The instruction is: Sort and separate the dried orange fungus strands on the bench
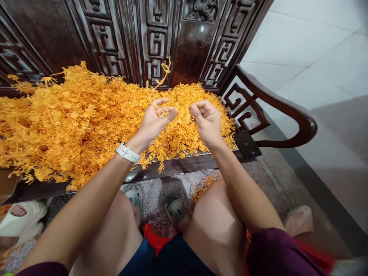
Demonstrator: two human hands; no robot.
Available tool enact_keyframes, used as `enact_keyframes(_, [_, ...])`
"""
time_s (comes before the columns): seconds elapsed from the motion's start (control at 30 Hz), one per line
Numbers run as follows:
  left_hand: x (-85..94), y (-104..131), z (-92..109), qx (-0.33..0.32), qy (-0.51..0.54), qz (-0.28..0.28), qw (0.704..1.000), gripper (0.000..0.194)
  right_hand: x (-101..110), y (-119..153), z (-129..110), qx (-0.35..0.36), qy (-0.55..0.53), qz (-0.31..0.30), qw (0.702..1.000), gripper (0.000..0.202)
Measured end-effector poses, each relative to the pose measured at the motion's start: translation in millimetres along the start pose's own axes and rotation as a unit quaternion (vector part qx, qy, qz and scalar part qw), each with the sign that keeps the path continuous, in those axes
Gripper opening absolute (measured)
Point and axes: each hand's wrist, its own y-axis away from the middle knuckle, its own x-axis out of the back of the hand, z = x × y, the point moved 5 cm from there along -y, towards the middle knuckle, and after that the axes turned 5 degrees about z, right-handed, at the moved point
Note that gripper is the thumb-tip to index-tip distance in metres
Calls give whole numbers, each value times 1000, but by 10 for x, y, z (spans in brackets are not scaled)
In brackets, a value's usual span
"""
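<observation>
- Far left: a pale shoe (27, 218) sits on the floor, below the bench's front edge (178, 165).
- Left to centre: the pile (83, 111) of orange pieces covers most of the seat and rises against the carved backrest (189, 57). It is highest at left; some pieces overhang the front edge.
- Left hand (155, 120): raised over the front of the pile, half open, thumb and forefinger apart. It has hold of a thin orange strand (165, 71), which runs up past the fingers. A white watch (128, 153) is on the wrist.
- Centre: a gap separates the two hands, with pile beneath. Below the seat, clogs (176, 209) stand on the floor.
- Right hand (208, 120): level with the left, fingers curled, thumb near the forefinger. Cannot tell whether a piece is between them.
- Right: the pile stops short of the armrest (304, 128). A phone (247, 143) lies at the seat's front corner, beside the armrest's foot. Tiled floor extends beyond.
</observation>
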Motion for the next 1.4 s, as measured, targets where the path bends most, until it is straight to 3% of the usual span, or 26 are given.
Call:
enact_keyframes(0.17, [-162,98,-102,13,-54,-72,996,40,-13,-8,91,-17,-43,59,997,39])
enact_keyframes(0.27, [-251,176,-101,-24,-102,-72,992,37,-54,32,155,-43,-59,69,995,38])
enact_keyframes(0.4, [-289,271,-46,-116,-188,-55,974,21,-194,142,267,-159,-139,29,977,33])
enact_keyframes(0.5, [-253,279,-27,-132,-207,-73,967,11,-269,183,247,-203,-168,-8,965,38])
enact_keyframes(0.6, [-165,221,-10,-119,-200,-78,969,11,-243,142,155,-186,-150,-20,971,45])
enact_keyframes(0.8, [-41,106,-36,-68,-162,-56,983,18,-116,73,57,-113,-105,-19,988,29])
enact_keyframes(1.07, [-27,100,-84,-30,-97,-5,995,19,-193,216,38,-114,-98,-46,988,42])
enact_keyframes(1.23, [-22,98,-153,-9,-35,-3,999,7,-248,299,27,-144,-128,-62,979,38])
enact_keyframes(1.33, [-19,116,-191,33,21,33,999,20,-269,325,47,-152,-130,-94,975,32])
enact_keyframes(1.4, [-22,112,-211,46,38,59,996,31,-274,343,-35,-104,-76,-116,985,22])
